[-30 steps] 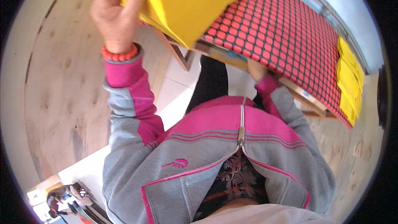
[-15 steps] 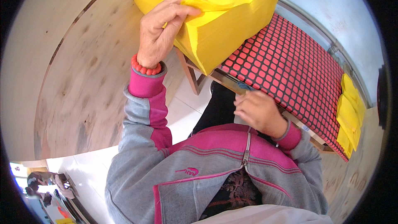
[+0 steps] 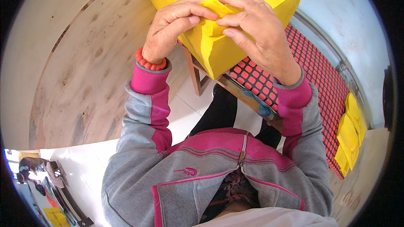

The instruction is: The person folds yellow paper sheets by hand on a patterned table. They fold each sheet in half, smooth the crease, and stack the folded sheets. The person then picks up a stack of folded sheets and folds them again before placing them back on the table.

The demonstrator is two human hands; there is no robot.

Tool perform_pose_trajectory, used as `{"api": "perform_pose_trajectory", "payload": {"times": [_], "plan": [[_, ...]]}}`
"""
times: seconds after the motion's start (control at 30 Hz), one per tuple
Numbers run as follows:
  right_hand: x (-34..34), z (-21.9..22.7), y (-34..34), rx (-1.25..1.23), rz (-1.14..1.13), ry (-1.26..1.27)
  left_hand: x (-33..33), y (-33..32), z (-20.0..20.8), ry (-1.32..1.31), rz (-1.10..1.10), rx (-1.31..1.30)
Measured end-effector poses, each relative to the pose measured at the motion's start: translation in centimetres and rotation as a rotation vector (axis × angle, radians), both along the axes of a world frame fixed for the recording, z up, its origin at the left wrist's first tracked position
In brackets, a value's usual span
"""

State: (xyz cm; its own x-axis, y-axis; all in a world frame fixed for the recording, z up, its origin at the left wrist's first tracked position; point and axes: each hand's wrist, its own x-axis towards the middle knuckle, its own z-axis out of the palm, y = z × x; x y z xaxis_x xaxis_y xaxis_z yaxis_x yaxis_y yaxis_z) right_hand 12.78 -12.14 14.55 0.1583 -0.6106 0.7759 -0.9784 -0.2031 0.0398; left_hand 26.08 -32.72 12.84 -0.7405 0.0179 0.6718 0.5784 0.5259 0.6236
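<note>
A large, boxy yellow fabric bag (image 3: 261, 4) sits at the top, its near corner facing me. With thumb and forefinger closed, my left hand (image 3: 168, 25) pinches the bag's edge at that corner. My right hand (image 3: 261, 29) meets it from the other side. Its thumb and forefinger close on the gathered fabric beside my left fingertips, while the other fingers spread over the bag. Between the hands the cloth is bunched into creases. What lies under the right palm is hidden.
Below the bag runs a bench covered in red-and-black patterned cloth (image 3: 324, 88). Folded yellow fabric pieces (image 3: 350, 132) lie at its right end. A wooden board (image 3: 92, 59) fills the left side. A pale wall (image 3: 345, 21) borders the bench, and blue cloth (image 3: 263, 108) shows under its front edge.
My right hand has risen from beside the bench's front edge to the bag's corner. My left hand keeps its pinch, and the fabric there is more bunched. The view has shifted slightly.
</note>
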Motion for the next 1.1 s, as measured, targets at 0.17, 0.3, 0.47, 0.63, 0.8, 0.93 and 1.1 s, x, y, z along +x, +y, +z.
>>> {"api": "perform_pose_trajectory", "payload": {"times": [0.17,0.3,0.47,0.63,0.8,0.93,1.1], "plan": [[-0.5,-0.4,-0.1,0.005,0.089,-0.156,-0.2,0.0,-0.3,0.011,-0.011,0.018],[-0.5,-0.3,-0.1,0.030,0.123,-0.280,-0.2,0.0,-0.3,0.028,-0.011,0.035],[-0.4,-0.2,0.0,0.088,0.153,-0.382,0.0,0.0,0.0,0.027,0.002,-0.002],[-0.1,-0.3,-0.1,0.075,0.119,-0.347,0.0,-0.1,0.0,0.039,-0.007,-0.013],[0.1,-0.5,-0.8,-0.058,0.111,-0.265,-0.2,-0.3,-0.4,0.029,-0.002,0.006],[0.2,-0.7,-1.1,-0.071,0.130,-0.302,-0.2,-0.6,-0.7,0.037,-0.026,0.053],[0.1,-0.8,-1.2,-0.069,0.118,-0.321,-0.4,-0.8,-0.7,0.071,-0.062,0.056]]}}
